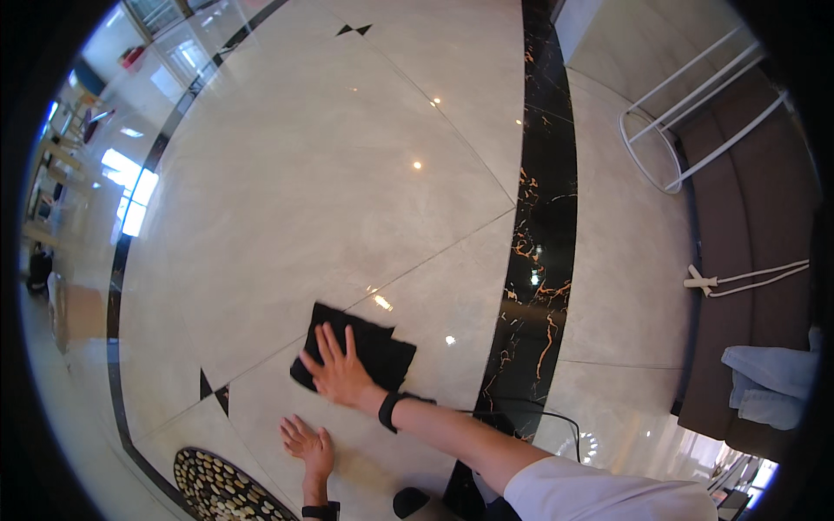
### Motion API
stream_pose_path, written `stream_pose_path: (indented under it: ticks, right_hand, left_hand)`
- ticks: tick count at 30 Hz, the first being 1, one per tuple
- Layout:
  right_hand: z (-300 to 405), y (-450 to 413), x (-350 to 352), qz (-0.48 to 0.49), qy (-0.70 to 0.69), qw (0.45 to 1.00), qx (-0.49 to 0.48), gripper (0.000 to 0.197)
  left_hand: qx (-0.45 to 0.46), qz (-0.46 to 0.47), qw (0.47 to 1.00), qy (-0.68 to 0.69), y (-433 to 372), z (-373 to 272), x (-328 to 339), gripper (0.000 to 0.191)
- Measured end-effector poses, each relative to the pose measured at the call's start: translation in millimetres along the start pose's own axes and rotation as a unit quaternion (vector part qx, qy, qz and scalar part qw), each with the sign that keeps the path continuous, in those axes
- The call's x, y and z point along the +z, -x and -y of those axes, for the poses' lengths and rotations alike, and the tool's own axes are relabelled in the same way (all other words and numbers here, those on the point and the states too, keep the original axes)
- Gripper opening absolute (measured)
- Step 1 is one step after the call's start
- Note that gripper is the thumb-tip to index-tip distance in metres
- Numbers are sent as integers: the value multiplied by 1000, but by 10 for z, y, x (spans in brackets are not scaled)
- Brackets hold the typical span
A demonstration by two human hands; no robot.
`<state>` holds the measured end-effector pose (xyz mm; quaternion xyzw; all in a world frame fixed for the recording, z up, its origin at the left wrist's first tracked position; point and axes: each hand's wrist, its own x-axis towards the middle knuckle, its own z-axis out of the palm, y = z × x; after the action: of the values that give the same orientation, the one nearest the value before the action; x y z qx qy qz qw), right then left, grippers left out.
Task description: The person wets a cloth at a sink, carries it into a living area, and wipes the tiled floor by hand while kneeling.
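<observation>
A folded black cloth lies on the glossy pale floor tiles, its edges uneven on the right side. My right hand rests flat on the cloth's left part with the fingers spread, palm down; it wears a black wristband. Lower down and to the left, my left hand is palm down over bare tile, thumb held away from the fingers, with nothing visible in it. Whether its palm touches the floor cannot be told. A black band circles that wrist too.
A pebble-patterned mat lies at the lower left. Black cable runs behind my right forearm, across a dark marbled floor strip. On the right are a brown sofa, a white tubular stand and folded blue fabric.
</observation>
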<state>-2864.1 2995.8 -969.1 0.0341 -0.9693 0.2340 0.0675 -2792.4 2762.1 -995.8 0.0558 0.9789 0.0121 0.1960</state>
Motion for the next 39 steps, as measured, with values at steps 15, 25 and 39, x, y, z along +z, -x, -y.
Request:
stream_pose_path:
  ticks: [15,25,39]
  right_hand:
    - [-1765,-364,-917,-130,207,963,114,46]
    - [-3908,1129,-1544,-166,275,797,512,51]
    - [-1458,-1411,-7,-162,337,908,191,51]
  left_hand:
    - [-153,-149,973,94,493,485,133,63]
    - [-51,-133,989,43,596,352,199,67]
    - [-52,-84,992,77,605,354,14,70]
